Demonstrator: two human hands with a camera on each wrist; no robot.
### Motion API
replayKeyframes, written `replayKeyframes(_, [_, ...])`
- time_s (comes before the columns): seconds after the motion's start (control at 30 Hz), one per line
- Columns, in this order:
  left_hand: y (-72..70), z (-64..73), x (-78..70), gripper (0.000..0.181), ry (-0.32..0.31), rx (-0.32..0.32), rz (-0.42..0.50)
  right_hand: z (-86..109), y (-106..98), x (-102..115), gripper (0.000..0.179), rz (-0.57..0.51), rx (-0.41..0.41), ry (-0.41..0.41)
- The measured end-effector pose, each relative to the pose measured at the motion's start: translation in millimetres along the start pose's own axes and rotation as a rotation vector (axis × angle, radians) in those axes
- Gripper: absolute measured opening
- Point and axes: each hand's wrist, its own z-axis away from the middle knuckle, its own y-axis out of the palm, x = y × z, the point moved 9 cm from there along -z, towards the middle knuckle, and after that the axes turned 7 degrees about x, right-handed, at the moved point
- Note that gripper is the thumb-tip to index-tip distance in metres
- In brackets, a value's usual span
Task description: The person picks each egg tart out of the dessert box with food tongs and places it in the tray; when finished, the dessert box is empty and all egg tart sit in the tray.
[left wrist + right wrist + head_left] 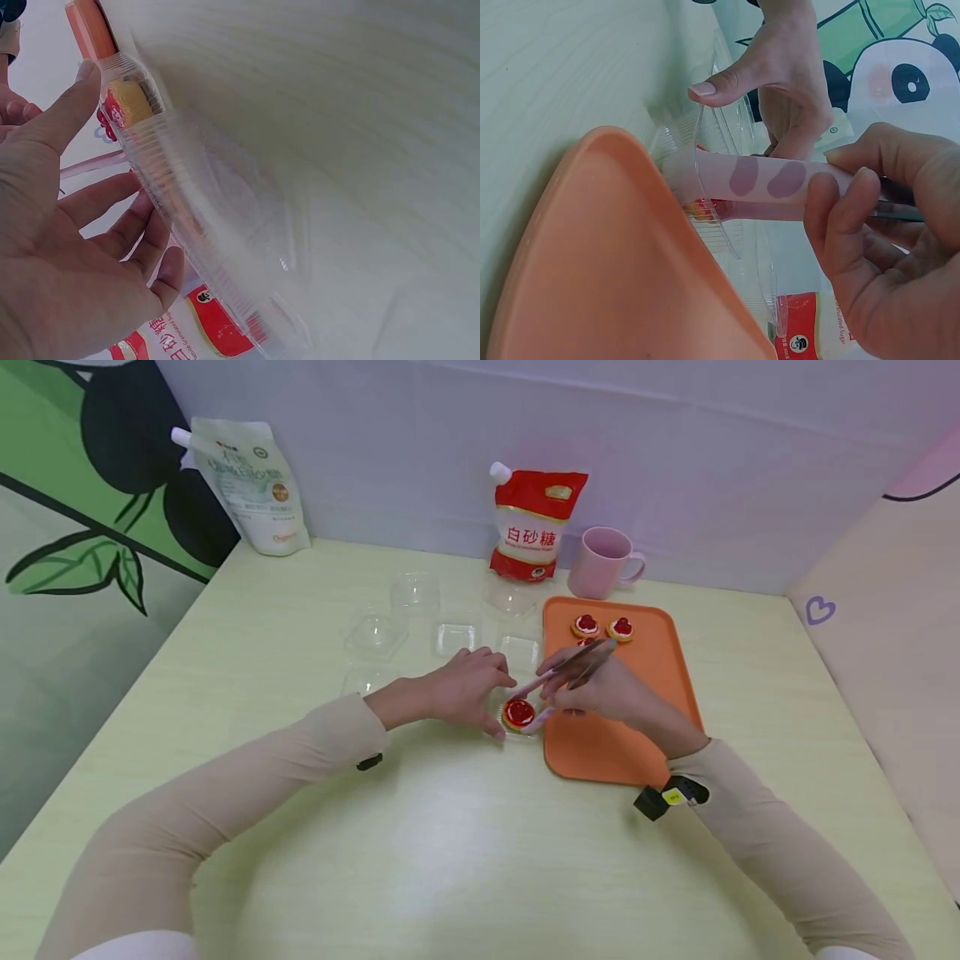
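Observation:
My right hand point(603, 689) grips tongs point(583, 665) with metal handles and pink plastic tips. Between the tips, a small red-topped tart point(518, 713) sits in a clear plastic box point(724, 244), just left of the orange tray point(630, 747). My left hand point(467, 687) holds that box by its edges, the thumb on the near rim and the fingers at the far side. In the right wrist view, the pink tips point(769, 177) reach down inside the box and partly hide the tart.
Several more tarts point(620, 628) lie at the tray's far end. Clear boxes point(456, 640) and domed lids point(377, 636) stand behind and left of my left hand. At the back are a red-and-white sugar pouch point(531, 531), a pink mug point(597, 564) and a white pouch point(251, 485).

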Motion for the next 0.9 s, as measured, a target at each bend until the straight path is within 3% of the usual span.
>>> replayKeyframes(0.33, [-2.1, 1.1, -1.5, 0.077, 0.014, -0.016, -0.008, -3.4, 0.0, 2.8, 0.026, 0.021, -0.007, -0.022])
replayKeyframes(0.9, [-2.2, 1.1, -2.3, 0.077, 0.009, -0.004, 0.018, -1.5, 0.0, -4.5, 0.025, -0.001, -0.027, 0.017])
